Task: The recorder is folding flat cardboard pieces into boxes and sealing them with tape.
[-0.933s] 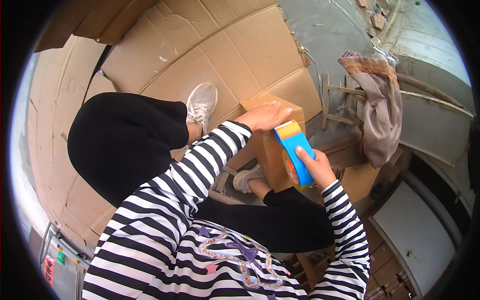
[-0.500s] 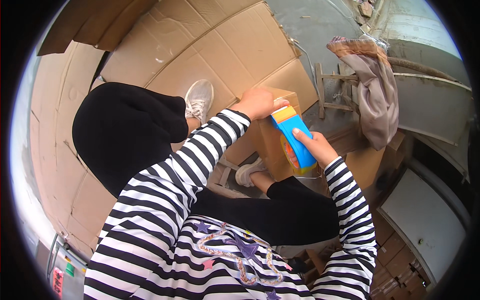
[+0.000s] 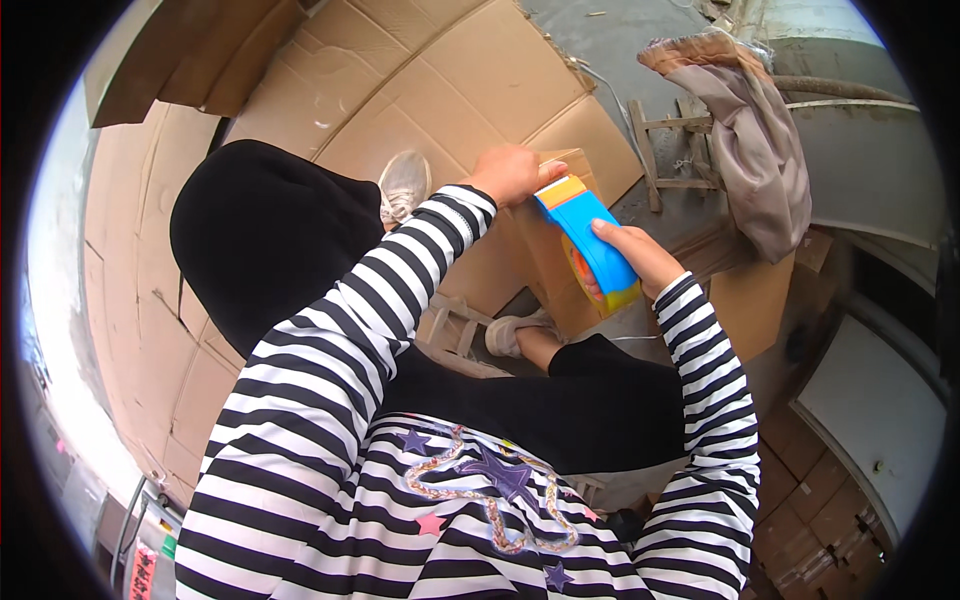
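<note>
A blue tape dispenser (image 3: 588, 232) with an orange end and a roll of tape in it is in my right hand (image 3: 645, 258). My thumb lies along its blue side, and the other fingers are mostly hidden beneath it. The dispenser is tilted, its orange end up beside a brown cardboard box (image 3: 548, 262) that stands between my legs. My left hand (image 3: 512, 174) is closed over the box's upper edge, with its thumb reaching to the dispenser's orange end. Its other fingertips cannot be seen.
Flattened cardboard (image 3: 450, 95) covers the floor ahead. To the right stand a small wooden stool (image 3: 655, 150) and a draped greyish cloth (image 3: 750, 150). Another brown carton (image 3: 750, 305) sits beyond my right forearm, near a pale panel (image 3: 870, 420). Stacked cardboard (image 3: 140, 270) lines the left.
The view has shifted slightly, so the scene sits a little higher in the picture. Both hands keep their places at the box and dispenser.
</note>
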`<state>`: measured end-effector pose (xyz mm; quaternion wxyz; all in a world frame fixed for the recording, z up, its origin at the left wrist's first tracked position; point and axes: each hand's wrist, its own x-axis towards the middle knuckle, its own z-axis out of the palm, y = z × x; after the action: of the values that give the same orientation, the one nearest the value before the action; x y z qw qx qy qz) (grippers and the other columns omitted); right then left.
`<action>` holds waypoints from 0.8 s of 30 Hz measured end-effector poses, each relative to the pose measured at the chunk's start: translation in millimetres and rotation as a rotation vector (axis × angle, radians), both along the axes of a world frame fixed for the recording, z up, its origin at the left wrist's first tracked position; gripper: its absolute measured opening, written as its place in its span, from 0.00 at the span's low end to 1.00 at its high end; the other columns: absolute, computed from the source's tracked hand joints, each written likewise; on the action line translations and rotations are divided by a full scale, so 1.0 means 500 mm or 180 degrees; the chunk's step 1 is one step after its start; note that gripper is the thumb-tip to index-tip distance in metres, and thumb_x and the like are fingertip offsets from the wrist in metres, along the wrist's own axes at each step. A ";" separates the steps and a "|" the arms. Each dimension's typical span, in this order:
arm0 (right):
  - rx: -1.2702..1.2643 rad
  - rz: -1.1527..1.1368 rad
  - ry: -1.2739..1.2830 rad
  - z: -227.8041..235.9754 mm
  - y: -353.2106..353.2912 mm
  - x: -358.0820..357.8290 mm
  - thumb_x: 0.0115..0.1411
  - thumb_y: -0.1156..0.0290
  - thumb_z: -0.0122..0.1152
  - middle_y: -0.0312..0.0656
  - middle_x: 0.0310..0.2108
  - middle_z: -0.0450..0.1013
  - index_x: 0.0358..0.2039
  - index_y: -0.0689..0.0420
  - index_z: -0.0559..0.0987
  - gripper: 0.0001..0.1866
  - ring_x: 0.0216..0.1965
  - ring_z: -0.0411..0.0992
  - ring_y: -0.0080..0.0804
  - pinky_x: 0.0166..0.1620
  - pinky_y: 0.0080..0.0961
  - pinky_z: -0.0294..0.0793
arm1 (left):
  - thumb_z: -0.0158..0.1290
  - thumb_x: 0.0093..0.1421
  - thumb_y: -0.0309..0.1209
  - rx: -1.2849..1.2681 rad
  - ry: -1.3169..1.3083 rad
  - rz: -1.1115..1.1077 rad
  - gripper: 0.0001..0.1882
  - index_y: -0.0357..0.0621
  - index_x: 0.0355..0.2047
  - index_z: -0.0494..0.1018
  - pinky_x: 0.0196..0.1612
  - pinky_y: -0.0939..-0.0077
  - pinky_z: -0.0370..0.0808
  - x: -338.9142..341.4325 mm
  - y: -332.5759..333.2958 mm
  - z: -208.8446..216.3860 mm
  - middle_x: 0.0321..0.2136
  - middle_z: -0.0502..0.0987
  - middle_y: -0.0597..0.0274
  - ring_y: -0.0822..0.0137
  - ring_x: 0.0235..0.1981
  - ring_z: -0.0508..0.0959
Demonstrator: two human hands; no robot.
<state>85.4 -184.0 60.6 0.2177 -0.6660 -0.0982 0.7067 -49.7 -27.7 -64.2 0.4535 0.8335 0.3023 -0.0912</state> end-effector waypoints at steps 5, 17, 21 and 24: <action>-0.0045 -0.0006 0.0040 0.016 -0.069 -0.002 0.62 0.49 0.49 0.45 0.25 0.73 0.38 0.64 0.71 0.25 0.25 0.75 0.32 0.31 0.26 0.76 | 0.33 0.62 0.61 0.0169 -0.0011 -0.0050 0.37 0.41 0.24 0.77 0.34 0.56 0.71 -0.006 -0.001 0.000 0.25 0.77 0.49 0.49 0.31 0.77; -0.0209 -0.0033 -0.0092 0.005 -0.227 0.007 0.62 0.50 0.50 0.42 0.26 0.73 0.37 0.65 0.71 0.25 0.24 0.73 0.27 0.31 0.21 0.74 | 0.32 0.62 0.61 0.0130 0.0116 -0.0210 0.36 0.42 0.29 0.77 0.39 0.59 0.71 -0.002 0.003 0.003 0.28 0.78 0.49 0.51 0.34 0.77; -0.0081 -0.0055 -0.0304 -0.002 -0.221 0.006 0.61 0.51 0.50 0.42 0.22 0.73 0.35 0.65 0.71 0.25 0.21 0.73 0.29 0.29 0.22 0.74 | 0.38 0.60 0.60 0.0766 0.0085 -0.0118 0.33 0.41 0.37 0.74 0.40 0.53 0.70 0.014 -0.015 0.020 0.33 0.77 0.49 0.51 0.36 0.76; -0.0091 0.0114 -0.0378 -0.020 -0.219 0.009 0.59 0.48 0.51 0.47 0.25 0.74 0.34 0.67 0.72 0.28 0.22 0.74 0.33 0.29 0.25 0.74 | 0.42 0.60 0.55 0.2084 -0.0229 0.0018 0.33 0.39 0.53 0.64 0.53 0.50 0.61 0.026 -0.081 -0.007 0.49 0.70 0.47 0.53 0.52 0.68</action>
<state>90.2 -293.5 50.6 0.1892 -0.7079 -0.1127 0.6711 -36.6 -68.0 -67.6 0.1721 0.9368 0.3016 0.0415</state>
